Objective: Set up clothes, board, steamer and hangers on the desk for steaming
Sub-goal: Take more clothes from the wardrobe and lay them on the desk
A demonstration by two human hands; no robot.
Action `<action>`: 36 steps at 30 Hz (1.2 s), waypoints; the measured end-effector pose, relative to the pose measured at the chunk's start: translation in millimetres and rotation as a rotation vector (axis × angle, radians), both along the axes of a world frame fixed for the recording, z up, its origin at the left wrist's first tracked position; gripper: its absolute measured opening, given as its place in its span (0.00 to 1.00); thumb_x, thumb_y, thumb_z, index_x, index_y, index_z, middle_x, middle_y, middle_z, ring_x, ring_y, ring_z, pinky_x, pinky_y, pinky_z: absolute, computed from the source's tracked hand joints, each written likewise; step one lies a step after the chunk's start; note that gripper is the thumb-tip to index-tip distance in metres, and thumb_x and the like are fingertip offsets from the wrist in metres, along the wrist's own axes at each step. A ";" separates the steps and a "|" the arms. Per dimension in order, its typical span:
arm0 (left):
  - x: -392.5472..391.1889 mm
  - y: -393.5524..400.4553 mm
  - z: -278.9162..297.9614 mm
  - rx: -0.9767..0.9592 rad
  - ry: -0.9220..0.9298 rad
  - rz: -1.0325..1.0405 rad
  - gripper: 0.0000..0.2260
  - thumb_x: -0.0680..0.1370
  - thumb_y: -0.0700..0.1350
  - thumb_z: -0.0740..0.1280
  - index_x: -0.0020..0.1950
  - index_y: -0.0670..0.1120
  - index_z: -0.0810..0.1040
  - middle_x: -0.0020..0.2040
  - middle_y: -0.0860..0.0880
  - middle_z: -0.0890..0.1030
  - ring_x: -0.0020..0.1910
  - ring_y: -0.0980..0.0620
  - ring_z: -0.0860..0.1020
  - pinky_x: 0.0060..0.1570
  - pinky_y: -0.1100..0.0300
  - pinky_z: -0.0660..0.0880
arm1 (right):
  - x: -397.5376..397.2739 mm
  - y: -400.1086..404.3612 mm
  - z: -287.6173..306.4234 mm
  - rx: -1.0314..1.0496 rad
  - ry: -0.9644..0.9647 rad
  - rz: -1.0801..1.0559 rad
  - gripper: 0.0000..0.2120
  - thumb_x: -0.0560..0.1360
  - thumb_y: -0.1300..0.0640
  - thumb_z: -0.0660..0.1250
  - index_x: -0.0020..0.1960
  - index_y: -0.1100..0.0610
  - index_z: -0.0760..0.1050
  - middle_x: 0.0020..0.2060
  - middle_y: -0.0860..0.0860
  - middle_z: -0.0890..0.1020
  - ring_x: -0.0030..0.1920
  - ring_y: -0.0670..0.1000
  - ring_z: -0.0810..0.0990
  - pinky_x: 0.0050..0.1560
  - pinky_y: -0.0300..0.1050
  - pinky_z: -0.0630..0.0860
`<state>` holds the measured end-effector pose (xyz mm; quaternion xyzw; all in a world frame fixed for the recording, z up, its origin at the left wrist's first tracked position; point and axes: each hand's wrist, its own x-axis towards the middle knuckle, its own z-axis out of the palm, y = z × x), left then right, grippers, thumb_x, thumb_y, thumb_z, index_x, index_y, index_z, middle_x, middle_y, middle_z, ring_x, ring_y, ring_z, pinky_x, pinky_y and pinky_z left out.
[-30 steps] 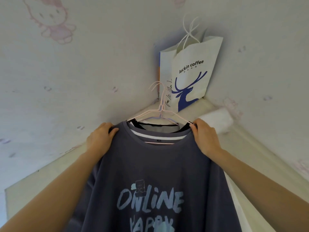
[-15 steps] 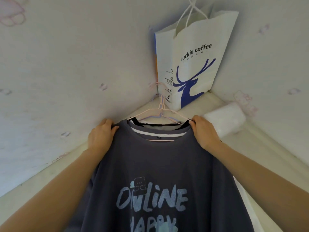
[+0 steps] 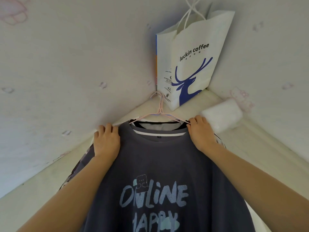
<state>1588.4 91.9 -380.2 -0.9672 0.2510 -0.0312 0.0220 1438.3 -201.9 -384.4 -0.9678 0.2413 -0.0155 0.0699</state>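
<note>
While both arms reach forward, 2 hands hold a stack of hung clothes over the desk (image 3: 260, 148) corner.

Item 1: T-shirt (image 3: 158, 161), dark blue-grey, pale blue print reading "ONLINE HAPPY" with a small bear figure. It is the front garment of the stack and fills the lower middle of the view. Behind its neckline show a white collar edge and a black one, so at least 2 more garments sit beneath it.

Item 2: hangers (image 3: 159, 113), thin wire, pink and pale lilac, hooks bunched together and pointing toward the wall corner. Exact count cannot be told.

Item 3: left hand (image 3: 107, 139), at the T-shirt's left shoulder, fingers curled over the shoulder edge and gripping the cloth.

Item 4: right hand (image 3: 203, 133), at the right shoulder, fingertips pinching the cloth where the hanger ends emerge.

Item 5: striped or patterned fabric (image 3: 80, 164), showing below the left forearm, hanging off the stack's left side.

Item 6: paper bag (image 3: 194, 61), white, blue deer logo, "luckin coffee" lettering, cord handles, standing upright in the corner just beyond the hooks.

Item 7: white roll (image 3: 222, 114), wrapped in plastic, lying on the desk against the right-hand wall, just beside the right hand.

Item 8: walls (image 3: 66, 64), pale, with faint pink cartoon decals.
</note>
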 end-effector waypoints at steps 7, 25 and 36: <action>-40.7 20.3 -4.0 0.013 0.025 -0.206 0.22 0.80 0.48 0.51 0.71 0.43 0.71 0.69 0.42 0.72 0.68 0.39 0.69 0.68 0.40 0.64 | -31.8 40.2 13.6 0.026 0.084 -0.005 0.24 0.81 0.56 0.54 0.75 0.62 0.57 0.73 0.59 0.62 0.74 0.61 0.58 0.73 0.56 0.56; -214.3 145.0 4.4 0.082 0.187 -0.503 0.25 0.65 0.47 0.77 0.61 0.46 0.80 0.62 0.47 0.79 0.64 0.42 0.75 0.61 0.39 0.71 | -215.4 235.0 28.1 0.149 0.210 -0.132 0.26 0.81 0.52 0.56 0.75 0.63 0.57 0.75 0.59 0.61 0.75 0.60 0.57 0.74 0.56 0.57; -307.0 205.0 24.4 -0.027 0.256 -0.608 0.28 0.67 0.46 0.75 0.66 0.44 0.76 0.63 0.48 0.78 0.68 0.41 0.71 0.62 0.43 0.72 | -324.2 343.3 46.2 0.174 0.213 -0.248 0.26 0.82 0.52 0.52 0.77 0.60 0.53 0.75 0.55 0.60 0.77 0.56 0.51 0.75 0.52 0.56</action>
